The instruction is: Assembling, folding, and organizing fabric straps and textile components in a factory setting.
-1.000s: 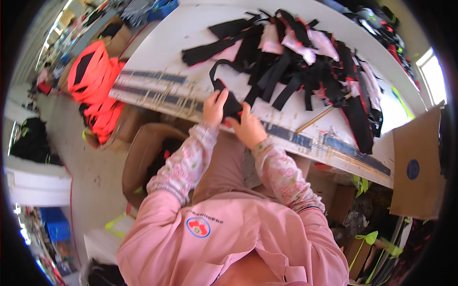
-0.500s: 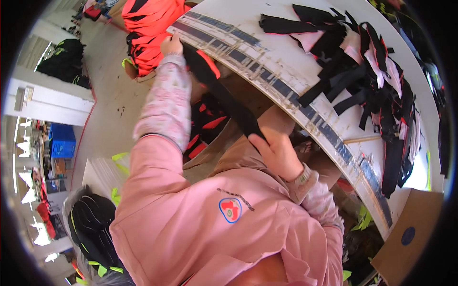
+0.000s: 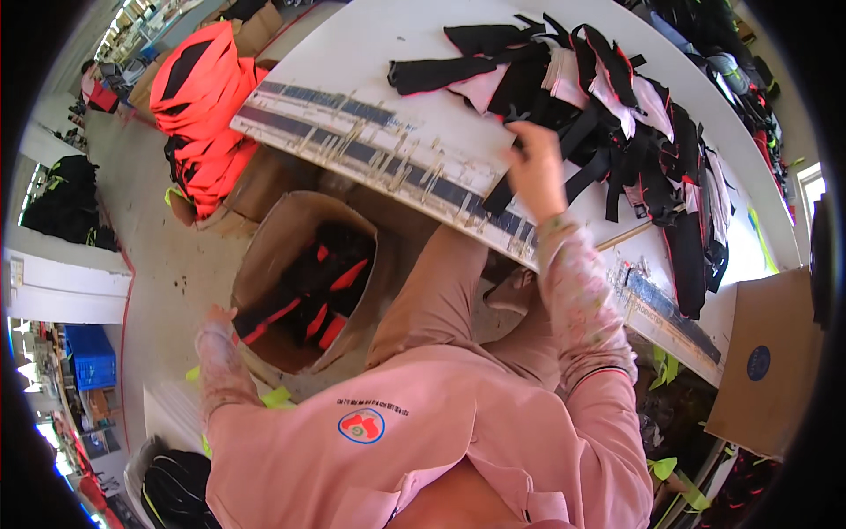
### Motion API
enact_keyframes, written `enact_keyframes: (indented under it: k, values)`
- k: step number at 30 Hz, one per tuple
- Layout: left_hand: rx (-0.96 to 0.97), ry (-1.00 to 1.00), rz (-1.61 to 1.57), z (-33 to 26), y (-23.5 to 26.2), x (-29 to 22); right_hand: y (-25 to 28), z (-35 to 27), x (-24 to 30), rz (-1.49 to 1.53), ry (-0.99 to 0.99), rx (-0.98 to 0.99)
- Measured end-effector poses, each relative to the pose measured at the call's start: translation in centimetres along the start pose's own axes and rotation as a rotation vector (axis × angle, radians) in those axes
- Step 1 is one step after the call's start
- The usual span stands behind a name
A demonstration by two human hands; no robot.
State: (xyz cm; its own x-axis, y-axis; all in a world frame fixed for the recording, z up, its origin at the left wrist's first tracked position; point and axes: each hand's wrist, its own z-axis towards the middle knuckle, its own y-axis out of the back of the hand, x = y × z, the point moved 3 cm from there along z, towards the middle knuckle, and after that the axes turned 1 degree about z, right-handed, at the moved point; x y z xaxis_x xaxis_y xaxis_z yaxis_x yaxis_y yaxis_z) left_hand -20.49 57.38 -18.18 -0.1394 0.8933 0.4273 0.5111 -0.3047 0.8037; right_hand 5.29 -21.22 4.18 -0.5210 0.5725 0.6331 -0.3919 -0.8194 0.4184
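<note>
My right hand is raised over the white table, its fingers bent and apart, close to the near left side of a heap of black fabric straps with red edging and pale pink linings. I see nothing held in it. Low on the left, my left hand is beside the rim of an open cardboard box, with its fingers apart. A black strap with a red stripe lies with one end close to that hand and the rest among black and red pieces inside the box.
Bundled bright orange-red fabric is stacked left of the white table, whose near edge carries worn dark tape. A closed cardboard box stands at the right. A black bag is at lower left, and a blue crate farther off.
The black strap stretched between my hands has gone down into the box. My left hand has dropped from the table corner to the box; my right hand has risen over the table.
</note>
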Motion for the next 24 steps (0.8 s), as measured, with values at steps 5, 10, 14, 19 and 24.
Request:
enact_keyframes:
  k: [5, 10, 14, 19, 24]
  values:
    - [0.080, 0.048, -1.233, 2.4, 10.5, -14.6, 5.6, 6.6, -9.0, -0.691, -0.218, -0.129]
    - [-0.330, -0.592, -1.065, 2.3, 30.6, -26.2, 5.6, 10.3, -13.4, -0.854, -0.277, -0.011]
    - [-0.328, -0.811, -1.234, 2.2, 39.1, -37.2, 9.0, 11.6, -16.4, -0.983, -0.165, 0.255]
    - [-0.288, -1.062, -1.184, -3.3, 45.0, -44.9, 10.0, 11.6, -15.7, -0.866, -0.136, 0.006]
    - [-0.085, -1.145, -1.580, -4.2, 45.1, -49.6, 11.3, 9.0, -5.2, -0.526, -0.024, -0.150]
